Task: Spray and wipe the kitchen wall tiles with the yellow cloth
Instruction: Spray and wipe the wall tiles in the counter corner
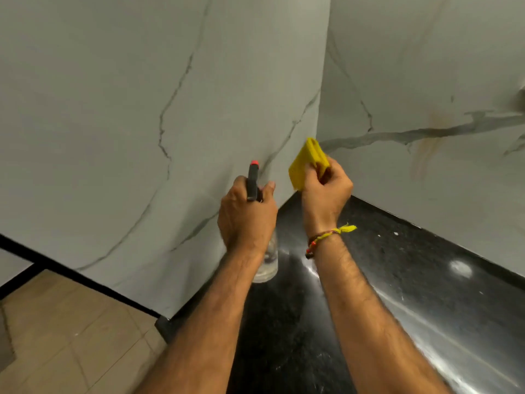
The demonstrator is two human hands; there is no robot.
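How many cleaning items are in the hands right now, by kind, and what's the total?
Spray bottle: 1, gripped by the left hand, nozzle toward the wall tiles.
Yellow cloth: 1, folded, held by the right hand near the corner.
Total: 2 items.

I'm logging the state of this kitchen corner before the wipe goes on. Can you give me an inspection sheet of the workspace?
Surface: black countertop, glossy, with pale specks and smears.
Job's things: yellow cloth, folded, raised near the wall corner; spray bottle, clear body, dark head, red nozzle aimed at the wall tiles.
Clutter: nothing seen.
Grips: left hand holds the bottle; right hand pinches the cloth.
Cables: nothing seen.
Surroundings: brownish streaks on the right wall; beige floor tiles lower left.
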